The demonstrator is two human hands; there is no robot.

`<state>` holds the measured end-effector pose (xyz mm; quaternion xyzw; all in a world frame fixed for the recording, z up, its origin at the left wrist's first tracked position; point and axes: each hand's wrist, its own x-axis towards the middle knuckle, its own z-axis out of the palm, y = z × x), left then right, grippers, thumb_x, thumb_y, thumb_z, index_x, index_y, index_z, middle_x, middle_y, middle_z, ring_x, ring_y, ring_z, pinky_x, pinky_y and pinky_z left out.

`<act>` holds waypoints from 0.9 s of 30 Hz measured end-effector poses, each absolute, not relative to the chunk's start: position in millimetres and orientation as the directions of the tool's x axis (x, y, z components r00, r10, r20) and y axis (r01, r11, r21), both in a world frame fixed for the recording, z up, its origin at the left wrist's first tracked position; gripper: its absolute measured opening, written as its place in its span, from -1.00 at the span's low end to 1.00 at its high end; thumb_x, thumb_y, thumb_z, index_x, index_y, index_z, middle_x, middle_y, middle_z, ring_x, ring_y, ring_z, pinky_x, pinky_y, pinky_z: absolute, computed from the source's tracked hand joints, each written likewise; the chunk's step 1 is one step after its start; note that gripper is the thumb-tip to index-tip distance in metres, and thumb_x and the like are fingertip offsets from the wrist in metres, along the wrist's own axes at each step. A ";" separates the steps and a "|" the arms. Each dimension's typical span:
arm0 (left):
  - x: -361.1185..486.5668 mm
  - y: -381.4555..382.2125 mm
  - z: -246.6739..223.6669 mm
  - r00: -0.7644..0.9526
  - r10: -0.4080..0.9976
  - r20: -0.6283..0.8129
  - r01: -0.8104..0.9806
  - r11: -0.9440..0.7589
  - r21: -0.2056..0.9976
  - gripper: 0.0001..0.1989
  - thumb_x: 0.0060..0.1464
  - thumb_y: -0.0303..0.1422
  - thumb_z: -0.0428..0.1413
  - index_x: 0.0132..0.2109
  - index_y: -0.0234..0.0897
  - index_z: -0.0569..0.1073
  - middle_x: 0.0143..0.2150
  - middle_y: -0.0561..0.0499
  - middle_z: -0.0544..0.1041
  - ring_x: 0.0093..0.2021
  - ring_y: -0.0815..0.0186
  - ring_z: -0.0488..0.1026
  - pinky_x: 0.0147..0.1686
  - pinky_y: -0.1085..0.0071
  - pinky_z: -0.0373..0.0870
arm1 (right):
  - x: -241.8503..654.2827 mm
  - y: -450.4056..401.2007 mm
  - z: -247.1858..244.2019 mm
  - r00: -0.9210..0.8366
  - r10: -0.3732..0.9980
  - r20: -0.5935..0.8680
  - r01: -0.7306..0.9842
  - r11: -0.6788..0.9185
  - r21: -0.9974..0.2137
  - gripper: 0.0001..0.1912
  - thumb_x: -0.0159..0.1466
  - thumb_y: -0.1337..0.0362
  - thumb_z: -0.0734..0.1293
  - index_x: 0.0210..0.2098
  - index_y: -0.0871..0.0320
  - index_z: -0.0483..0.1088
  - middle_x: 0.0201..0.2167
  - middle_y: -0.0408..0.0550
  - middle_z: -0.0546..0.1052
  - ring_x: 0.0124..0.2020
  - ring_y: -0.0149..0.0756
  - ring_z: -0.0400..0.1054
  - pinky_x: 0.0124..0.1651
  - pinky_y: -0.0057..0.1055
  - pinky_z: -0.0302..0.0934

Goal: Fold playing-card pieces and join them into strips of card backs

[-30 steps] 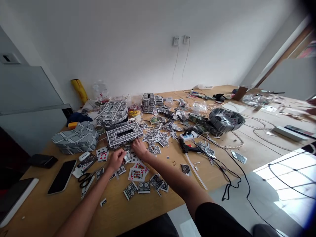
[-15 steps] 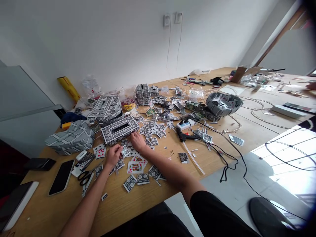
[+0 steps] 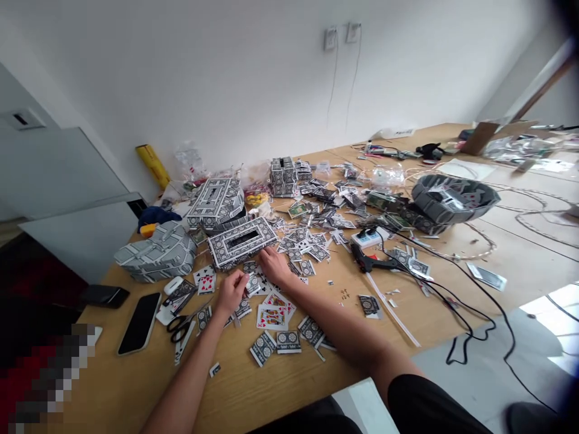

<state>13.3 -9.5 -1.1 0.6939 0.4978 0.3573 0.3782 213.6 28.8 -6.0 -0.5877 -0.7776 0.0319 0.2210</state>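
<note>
Left hand [image 3: 231, 292] and right hand [image 3: 275, 267] stayed below the card-covered box [image 3: 242, 242], fingers curled, any grip hidden.

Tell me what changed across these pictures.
The view swayed, the scene sliding left, then right. The left hand and right hand barely moved, staying among scattered playing-card scraps beside the black-and-white card-covered rectangular box. Nothing was visibly gripped or released. The wooden table looks unchanged.
</note>
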 end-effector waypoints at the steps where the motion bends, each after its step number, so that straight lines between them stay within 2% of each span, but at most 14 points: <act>1: 12.7 -9.7 -2.8 0.250 0.961 0.116 0.414 -0.215 0.885 -0.58 0.28 0.03 0.06 -0.38 -0.19 0.35 -0.59 0.15 0.37 -0.58 0.34 0.36 -0.51 0.44 0.28 | 213.8 29.0 -6.6 -0.217 0.926 0.309 0.898 0.313 -0.308 -0.84 0.49 0.39 0.24 -0.09 0.18 0.48 -0.08 0.11 0.55 -0.03 -0.15 0.40 0.03 -0.34 0.26; 8: 11.9 -16.4 -4.1 0.248 0.962 0.111 0.400 -0.206 0.893 -0.58 0.31 0.00 0.07 -0.38 -0.20 0.36 -0.57 0.13 0.38 -0.54 0.34 0.37 -0.46 0.44 0.28 | 211.9 26.9 -9.7 -0.208 0.915 0.346 0.898 0.319 -0.303 -0.79 0.50 0.38 0.21 -0.15 0.18 0.49 -0.17 0.10 0.56 -0.09 -0.13 0.41 -0.07 -0.35 0.21; 12: 12.1 -20.3 -0.1 0.239 0.964 0.115 0.413 -0.208 0.887 -0.60 0.32 -0.01 0.07 -0.36 -0.20 0.37 -0.55 0.11 0.40 -0.52 0.33 0.37 -0.46 0.44 0.27 | 211.7 25.9 -12.9 -0.198 0.902 0.384 0.886 0.332 -0.324 -0.77 0.52 0.32 0.20 -0.11 0.16 0.50 -0.19 0.08 0.59 -0.11 -0.14 0.43 -0.11 -0.36 0.20; 27: 12.1 -22.3 1.6 0.252 0.961 0.111 0.396 -0.207 0.895 -0.59 0.35 -0.03 0.05 -0.37 -0.20 0.36 -0.53 0.10 0.41 -0.49 0.34 0.36 -0.46 0.44 0.24 | 213.3 24.9 -13.5 -0.206 0.884 0.419 0.871 0.361 -0.334 -0.77 0.53 0.30 0.22 -0.11 0.14 0.53 -0.22 0.05 0.65 -0.13 -0.14 0.47 -0.10 -0.35 0.22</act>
